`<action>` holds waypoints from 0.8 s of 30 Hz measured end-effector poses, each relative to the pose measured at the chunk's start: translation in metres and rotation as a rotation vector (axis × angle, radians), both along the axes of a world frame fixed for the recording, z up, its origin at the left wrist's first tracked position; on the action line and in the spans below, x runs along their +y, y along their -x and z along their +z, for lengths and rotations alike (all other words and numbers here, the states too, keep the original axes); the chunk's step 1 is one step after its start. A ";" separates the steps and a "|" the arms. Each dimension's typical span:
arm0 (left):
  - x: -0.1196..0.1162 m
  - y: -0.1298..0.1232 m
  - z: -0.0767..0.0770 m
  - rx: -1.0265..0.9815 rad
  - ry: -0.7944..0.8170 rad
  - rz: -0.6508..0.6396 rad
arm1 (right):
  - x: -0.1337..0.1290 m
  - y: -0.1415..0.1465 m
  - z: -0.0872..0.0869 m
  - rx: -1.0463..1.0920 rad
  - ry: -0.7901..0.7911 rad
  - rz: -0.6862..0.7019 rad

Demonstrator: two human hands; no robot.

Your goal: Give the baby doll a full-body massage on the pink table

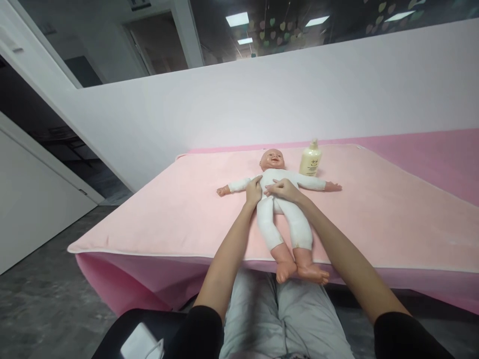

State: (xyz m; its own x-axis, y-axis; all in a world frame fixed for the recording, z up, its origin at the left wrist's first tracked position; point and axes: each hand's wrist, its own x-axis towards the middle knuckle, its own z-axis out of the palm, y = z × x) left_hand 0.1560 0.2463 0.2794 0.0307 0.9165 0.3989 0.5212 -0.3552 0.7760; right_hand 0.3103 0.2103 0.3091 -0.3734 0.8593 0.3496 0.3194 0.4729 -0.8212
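A baby doll (pixel 269 182) with a white cloth body and plastic head, hands and feet lies on its back on a pink mat (pixel 179 214). Its arms are spread, and its feet reach over the mat's near edge. My left hand (pixel 254 190) is curled against the side of the doll's torso, with part of the fingers hidden. Across the belly lies my right hand (pixel 283 190), its fingers stretched out and apart, holding nothing.
A pale yellow pump bottle (pixel 310 160) stands beyond the doll's arm on the right. Behind the table rises a white partition wall (pixel 239 104) with glass above it. A white device (pixel 141 342) rests on a black surface at lower left.
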 end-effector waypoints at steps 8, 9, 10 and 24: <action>-0.004 -0.003 0.002 -0.116 -0.022 0.020 | 0.003 0.004 0.000 -0.471 -0.115 -0.195; -0.004 -0.003 0.003 -0.116 -0.016 0.019 | 0.003 0.005 0.000 -0.514 -0.110 -0.244; -0.005 -0.003 0.004 -0.113 -0.008 0.019 | 0.004 0.006 0.001 -0.549 -0.099 -0.294; -0.035 -0.011 0.033 0.045 0.016 -0.521 | 0.023 -0.017 -0.014 -0.128 -0.007 -0.660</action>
